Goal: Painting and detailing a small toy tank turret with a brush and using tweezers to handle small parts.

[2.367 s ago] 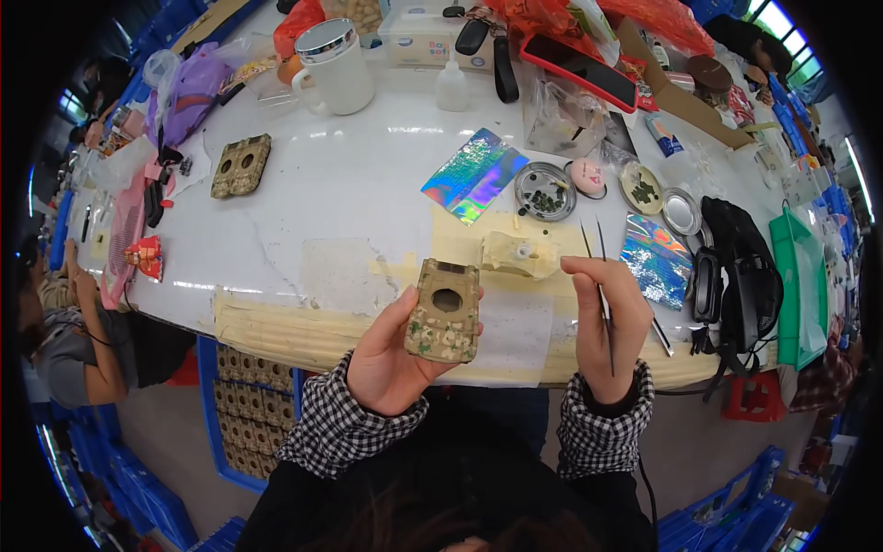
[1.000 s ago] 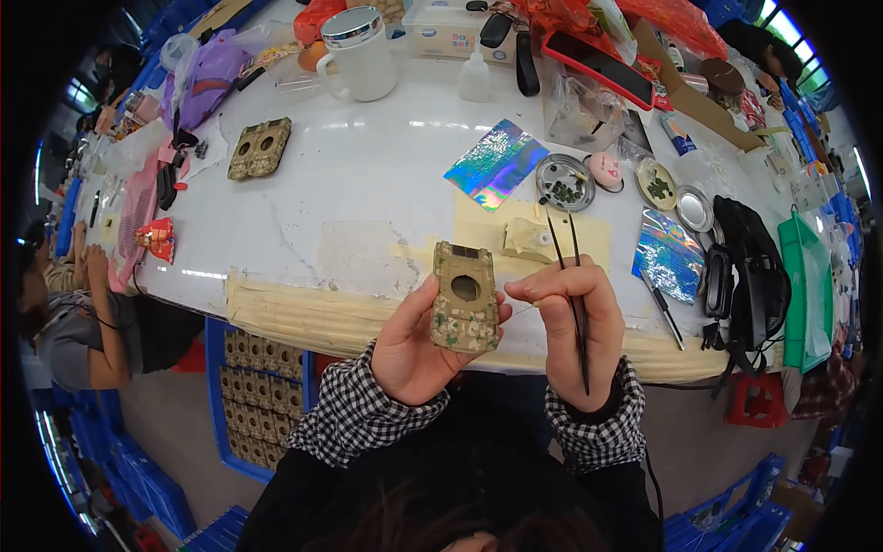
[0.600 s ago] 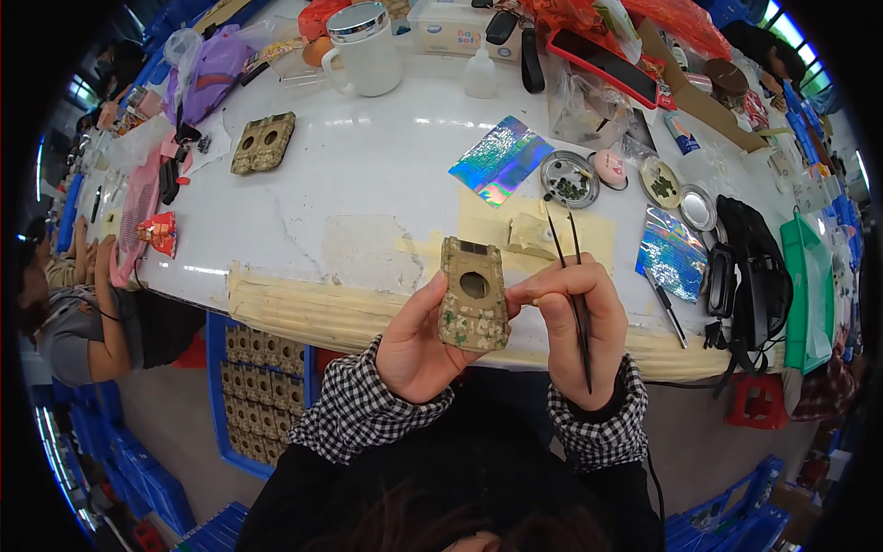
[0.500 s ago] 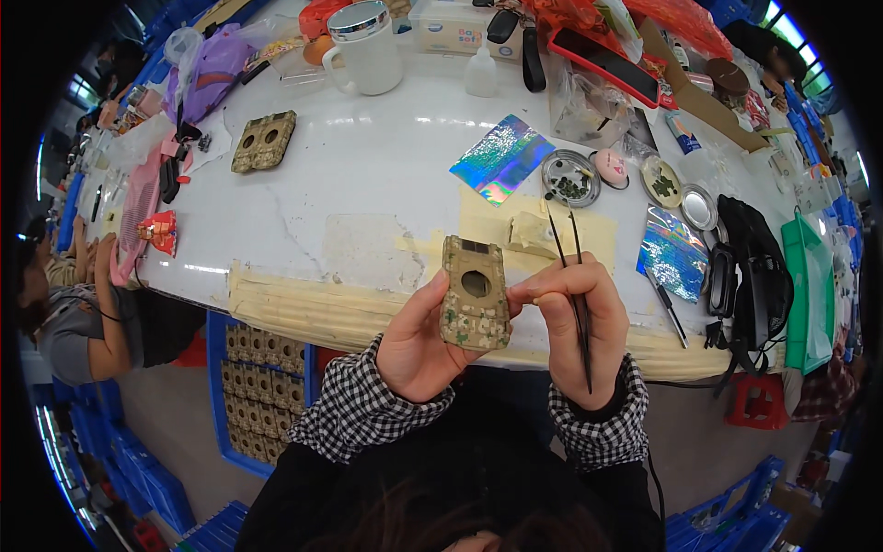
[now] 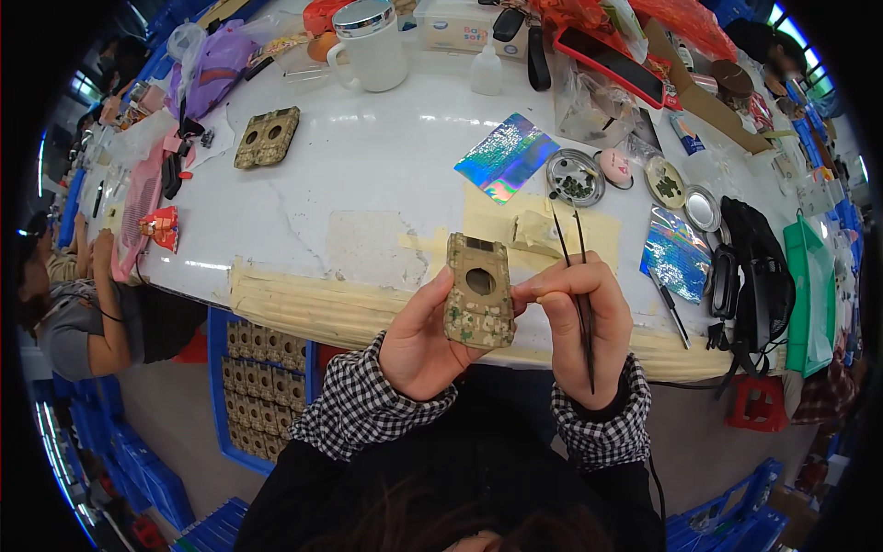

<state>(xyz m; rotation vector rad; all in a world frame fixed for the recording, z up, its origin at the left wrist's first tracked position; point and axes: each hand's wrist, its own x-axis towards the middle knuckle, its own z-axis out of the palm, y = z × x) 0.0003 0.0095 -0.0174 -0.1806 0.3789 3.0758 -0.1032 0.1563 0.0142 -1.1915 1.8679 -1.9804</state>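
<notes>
A camouflage-patterned model tank hull (image 5: 480, 317) with a round hole in its top is gripped along its left side by my left hand (image 5: 425, 342). My right hand (image 5: 593, 327) keeps black tweezers (image 5: 581, 285) tucked in its palm, their tips pointing away from me. Its thumb and forefinger meet at the hull's right edge; whether they pinch a small part there is hard to see. Just beyond lies a pale tan block (image 5: 535, 232) on yellow tape. A round dish (image 5: 576, 178) of small dark green pieces sits farther off, beside an iridescent sheet (image 5: 506, 156).
Two joined camouflage hulls (image 5: 267, 138) lie at the far left near a white mug (image 5: 372, 51). Below the table's left edge, a blue crate (image 5: 221, 405) holds several hulls. A pen-like tool (image 5: 670, 310), black pouch (image 5: 759, 267) and green tray (image 5: 809, 294) are at right.
The whole view has shifted slightly. Both hands keep nearly the same hold on the hull and the tweezers.
</notes>
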